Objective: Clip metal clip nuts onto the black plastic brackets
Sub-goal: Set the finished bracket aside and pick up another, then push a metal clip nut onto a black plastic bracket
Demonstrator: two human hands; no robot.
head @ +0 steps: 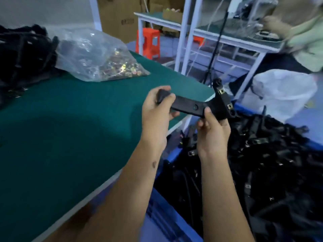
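A black plastic bracket [190,105] hangs in the air over the right edge of the green table [70,128]. My left hand [157,109] grips its left end, fingers curled round it. My right hand [212,130] holds it from below near its wide right end, thumb on the front face. Two brass-coloured clip nuts [222,91] sit on that wide end, the second clip nut [230,106] lower down. A clear plastic bag of loose clip nuts [104,62] lies at the back of the table.
A heap of black brackets [22,55] lies at the table's far left. A blue crate [271,163] full of black brackets stands low on the right. Beyond are a white bag [286,95], white frames, an orange stool [148,44] and another person's sleeve [307,44].
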